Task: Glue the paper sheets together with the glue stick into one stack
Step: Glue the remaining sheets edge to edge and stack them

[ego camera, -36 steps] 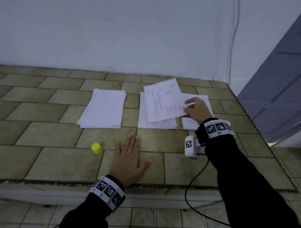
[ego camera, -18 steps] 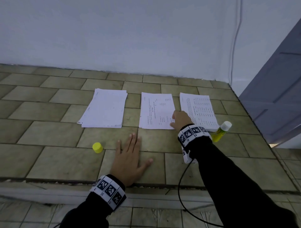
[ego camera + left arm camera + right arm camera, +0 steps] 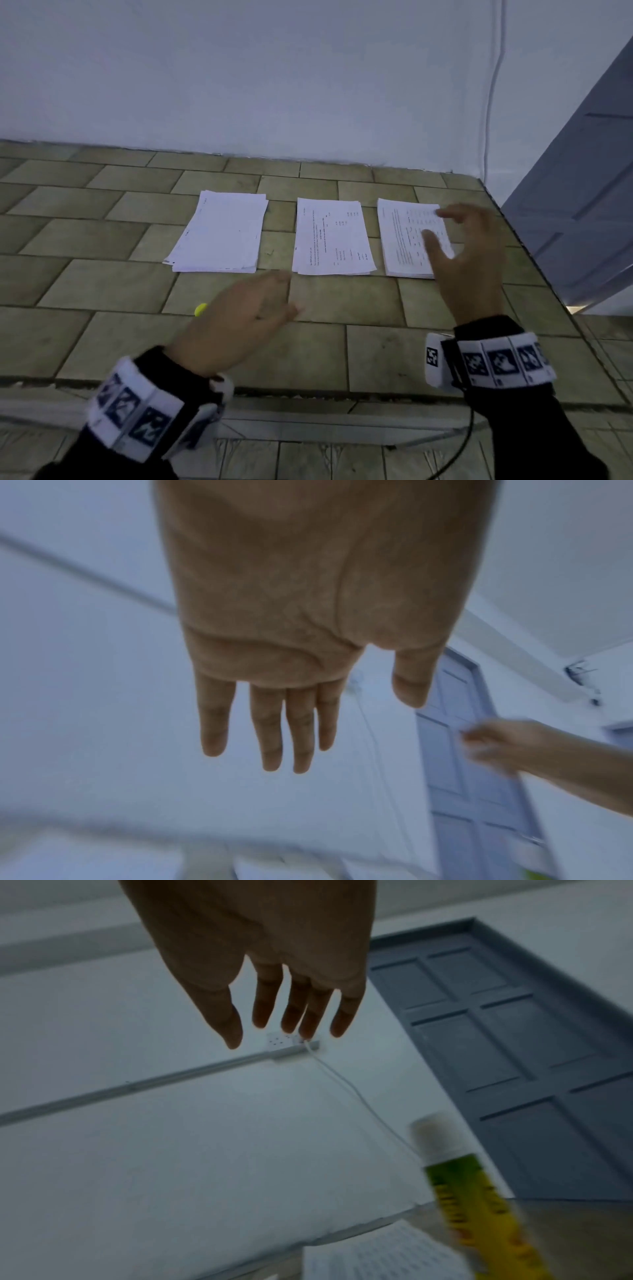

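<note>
Hovering nearest the viewer, above the tiled counter [image 3: 342, 301], the left hand [image 3: 239, 318] shows straight, loosely parted fingers holding nothing; the left wrist view confirms the open palm. The yellow cap [image 3: 200, 309] peeks out at the hand's 9 o'clock, partly covered by it.

At 3 o'clock from that hand, the right hand [image 3: 462, 260] hangs above the counter with thumb and fingers spread apart, empty, its fingertips over the right paper pile [image 3: 404, 240].

In the right wrist view the glue stick [image 3: 479, 1204] appears uncapped at 5 o'clock below the right hand, apart from the fingers; its long axis runs toward 11 o'clock with the white glue end pointing away toward the wall [image 3: 274, 85]. It lies just beside the printed sheets; in the head view the right hand covers it.

Farther out, three piles sit in a row, long axes toward 12 o'clock: the right pile, the middle paper pile [image 3: 332, 240], and the left paper pile [image 3: 219, 236], blank side up, slightly fanned. Beyond, a white cable [image 3: 489, 102] runs down the wall; a grey panelled door [image 3: 582, 205] stands at 2 o'clock.
</note>
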Tool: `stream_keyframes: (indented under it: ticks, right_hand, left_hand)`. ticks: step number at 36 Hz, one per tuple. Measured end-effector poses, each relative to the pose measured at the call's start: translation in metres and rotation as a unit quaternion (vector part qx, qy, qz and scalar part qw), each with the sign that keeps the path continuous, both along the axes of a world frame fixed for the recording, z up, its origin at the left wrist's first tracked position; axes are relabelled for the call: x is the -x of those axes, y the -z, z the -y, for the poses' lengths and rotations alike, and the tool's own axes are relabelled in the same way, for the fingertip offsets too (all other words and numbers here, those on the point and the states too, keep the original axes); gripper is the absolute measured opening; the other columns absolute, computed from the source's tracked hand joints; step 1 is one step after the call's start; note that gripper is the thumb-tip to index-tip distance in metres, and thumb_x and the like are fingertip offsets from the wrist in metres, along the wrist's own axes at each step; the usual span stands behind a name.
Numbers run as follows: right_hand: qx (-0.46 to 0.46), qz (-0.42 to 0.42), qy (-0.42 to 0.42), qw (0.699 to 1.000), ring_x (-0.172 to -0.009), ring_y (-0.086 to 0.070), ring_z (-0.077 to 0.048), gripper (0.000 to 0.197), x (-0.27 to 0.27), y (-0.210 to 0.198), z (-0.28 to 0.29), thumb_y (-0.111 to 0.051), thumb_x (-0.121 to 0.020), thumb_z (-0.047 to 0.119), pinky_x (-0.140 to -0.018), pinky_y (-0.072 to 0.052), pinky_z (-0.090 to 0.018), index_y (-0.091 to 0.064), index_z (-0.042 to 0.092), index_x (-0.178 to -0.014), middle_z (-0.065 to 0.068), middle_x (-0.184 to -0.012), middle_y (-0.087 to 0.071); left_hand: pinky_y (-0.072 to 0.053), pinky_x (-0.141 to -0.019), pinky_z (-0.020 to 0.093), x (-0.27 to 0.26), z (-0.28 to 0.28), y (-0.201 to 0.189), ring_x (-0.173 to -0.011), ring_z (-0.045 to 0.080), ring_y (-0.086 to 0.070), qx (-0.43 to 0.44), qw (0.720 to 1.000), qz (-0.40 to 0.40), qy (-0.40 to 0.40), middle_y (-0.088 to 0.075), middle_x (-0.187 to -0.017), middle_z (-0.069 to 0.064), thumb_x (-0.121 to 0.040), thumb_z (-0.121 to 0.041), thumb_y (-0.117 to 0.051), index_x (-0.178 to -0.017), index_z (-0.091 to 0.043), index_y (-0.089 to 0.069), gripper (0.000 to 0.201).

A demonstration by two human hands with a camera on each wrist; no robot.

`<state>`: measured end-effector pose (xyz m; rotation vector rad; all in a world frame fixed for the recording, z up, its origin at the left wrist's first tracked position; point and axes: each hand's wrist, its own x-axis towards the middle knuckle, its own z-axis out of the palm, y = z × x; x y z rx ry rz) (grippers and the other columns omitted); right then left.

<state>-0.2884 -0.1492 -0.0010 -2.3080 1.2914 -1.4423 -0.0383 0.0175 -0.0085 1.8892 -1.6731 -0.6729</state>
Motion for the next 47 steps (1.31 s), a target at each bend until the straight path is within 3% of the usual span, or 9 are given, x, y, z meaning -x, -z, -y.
stream_keyframes:
  ticks: [5, 9, 14, 22, 30, 34, 38, 41, 47]
  right_hand:
    - [-0.057, 0.069, 0.115, 0.989, -0.120, -0.042, -0.027, 0.059, 0.036, 0.011, 0.007, -0.076, -0.076, 0.012, -0.102, -0.030, -0.024, -0.047, 0.000, -0.126, -0.019, -0.127, -0.047]
    - [-0.273, 0.074, 0.161, 0.946, -0.127, -0.042, -0.032, 0.081, 0.053, 0.022, 0.019, -0.079, -0.076, 0.021, -0.106, -0.036, -0.041, -0.033, -0.002, -0.138, -0.018, -0.138, -0.042]
    - [-0.427, 0.020, 0.122, 0.896, -0.112, -0.054, -0.026, 0.076, 0.069, 0.044, 0.035, -0.079, -0.077, 0.026, -0.093, -0.044, -0.042, -0.038, 0.004, -0.137, -0.012, -0.135, -0.052]
    - [-0.402, -0.099, 0.127, 0.902, -0.088, -0.047, -0.021, 0.039, 0.064, 0.051, 0.037, -0.069, -0.087, 0.018, -0.062, -0.034, -0.027, -0.055, -0.001, -0.117, -0.007, -0.096, -0.052]
    - [-0.385, -0.127, 0.144, 0.903, -0.089, -0.050, -0.024, 0.037, 0.063, 0.058, 0.037, -0.066, -0.089, 0.021, -0.073, -0.035, -0.030, -0.055, 0.000, -0.117, -0.018, -0.108, -0.061]
    - [-0.387, -0.119, 0.139, 0.904, -0.097, -0.055, -0.028, 0.039, 0.062, 0.059, 0.037, -0.066, -0.089, 0.019, -0.076, -0.036, -0.030, -0.054, 0.000, -0.121, -0.018, -0.116, -0.061]
    - [-0.392, -0.119, 0.136, 0.902, -0.103, -0.057, -0.031, 0.044, 0.062, 0.060, 0.036, -0.070, -0.086, 0.016, -0.080, -0.041, -0.034, -0.052, 0.000, -0.123, -0.019, -0.118, -0.061]
    - [-0.395, -0.125, 0.135, 0.900, -0.106, -0.058, -0.033, 0.044, 0.061, 0.061, 0.035, -0.070, -0.086, 0.014, -0.080, -0.042, -0.033, -0.052, 0.000, -0.123, -0.019, -0.119, -0.062]
    - [-0.388, -0.138, 0.132, 0.902, -0.101, -0.060, -0.032, 0.040, 0.059, 0.063, 0.035, -0.070, -0.085, 0.014, -0.076, -0.040, -0.032, -0.054, 0.001, -0.119, -0.018, -0.115, -0.063]
  left_hand:
    - [-0.037, -0.105, 0.036, -0.051, 0.028, -0.024, -0.129, 0.018, -0.047, -0.012, 0.991, 0.096, -0.092, -0.046, -0.147, -0.005, -0.086, -0.075, -0.041, -0.145, -0.022, -0.042, 0.079]
    - [-0.039, -0.104, 0.045, -0.105, 0.074, 0.003, -0.129, 0.030, -0.047, -0.149, 0.958, 0.198, -0.146, -0.042, -0.150, 0.010, -0.091, -0.066, -0.043, -0.148, -0.013, -0.034, 0.078]
    - [-0.037, -0.105, 0.037, -0.127, 0.108, 0.031, -0.135, 0.030, -0.041, -0.261, 0.920, 0.260, -0.135, -0.036, -0.153, 0.014, -0.089, -0.065, -0.050, -0.149, -0.006, -0.028, 0.087]
    - [-0.040, -0.096, 0.032, -0.135, 0.113, 0.058, -0.125, 0.027, -0.049, -0.281, 0.900, 0.307, -0.131, -0.049, -0.140, 0.011, -0.079, -0.070, -0.060, -0.142, -0.010, -0.037, 0.090]
    - [-0.034, -0.102, 0.034, -0.150, 0.110, 0.050, -0.134, 0.029, -0.042, -0.223, 0.930, 0.243, -0.160, -0.040, -0.151, 0.011, -0.090, -0.058, -0.056, -0.146, -0.010, -0.037, 0.076]
    - [-0.039, -0.096, 0.040, -0.156, 0.104, 0.026, -0.119, 0.033, -0.051, -0.150, 0.944, 0.215, -0.199, -0.050, -0.141, 0.015, -0.089, -0.063, -0.051, -0.139, -0.007, -0.045, 0.076]
    - [-0.038, -0.076, 0.036, -0.141, 0.090, -0.001, -0.090, 0.026, -0.051, -0.070, 0.962, 0.172, -0.201, -0.061, -0.111, 0.009, -0.088, -0.063, -0.053, -0.129, -0.012, -0.053, 0.065]
    - [-0.036, -0.069, 0.033, -0.113, 0.074, -0.018, -0.087, 0.021, -0.051, -0.021, 0.974, 0.160, -0.159, -0.059, -0.106, 0.003, -0.089, -0.058, -0.056, -0.134, -0.017, -0.050, 0.061]
    - [-0.037, -0.083, 0.027, -0.046, 0.044, -0.017, -0.107, 0.011, -0.050, -0.009, 0.997, 0.075, 0.003, -0.054, -0.132, -0.004, -0.079, -0.052, -0.072, -0.136, -0.026, -0.051, 0.066]
